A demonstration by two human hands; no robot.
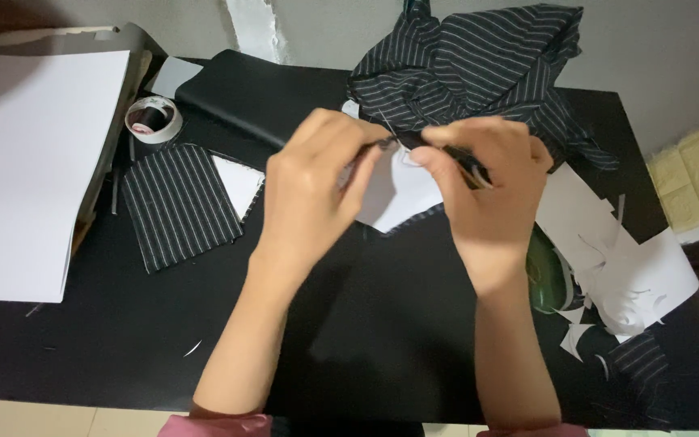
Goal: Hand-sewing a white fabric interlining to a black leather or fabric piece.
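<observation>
- Hands meet over the black table's (123,340) middle: your left hand (309,190) and right hand (487,182) each pinch the edge of the striped cloth (463,65), which trails to the far edge.
- Soft, light, limp cloth; grip it at the edge.
- Tape roll (154,119) near the far left corner.
- Paper scraps (633,275) by the right edge.

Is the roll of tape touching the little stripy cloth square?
Apart. The head view shows the roll of tape sitting above the stripy cloth square, with a strip of black table showing between them.
</observation>
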